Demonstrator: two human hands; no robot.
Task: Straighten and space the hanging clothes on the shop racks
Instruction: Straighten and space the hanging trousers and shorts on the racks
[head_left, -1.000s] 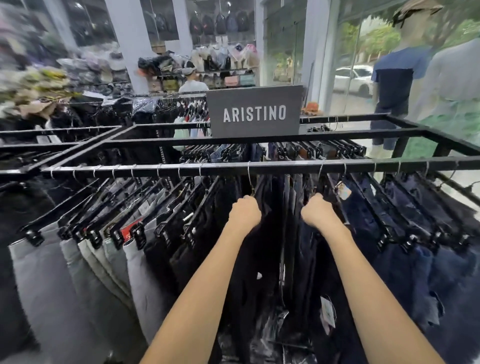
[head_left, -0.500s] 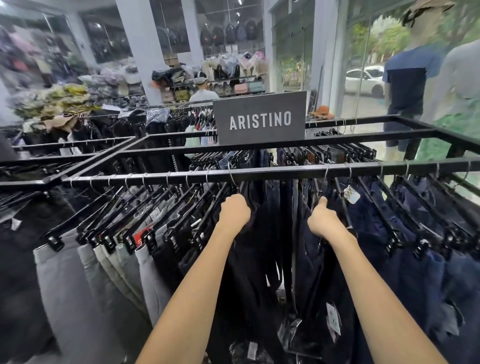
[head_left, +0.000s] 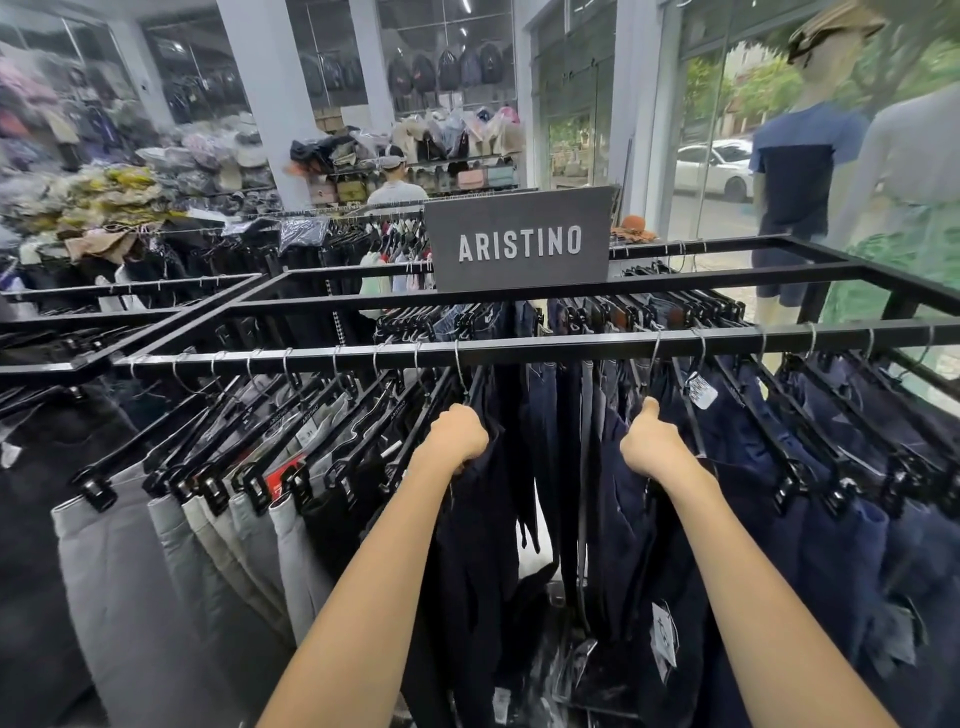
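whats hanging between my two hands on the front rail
Head view: a few dark navy trousers hang from the front rail between the left hand and the right hand, each hand gripping one.

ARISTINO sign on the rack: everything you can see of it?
The sign is a flat, matte, dark grey rectangular board with ARISTINO in white capitals. It stands upright on the rack's black crossbar, behind the front hanging rail, facing the camera. Its mount is hidden; nothing else touches it.
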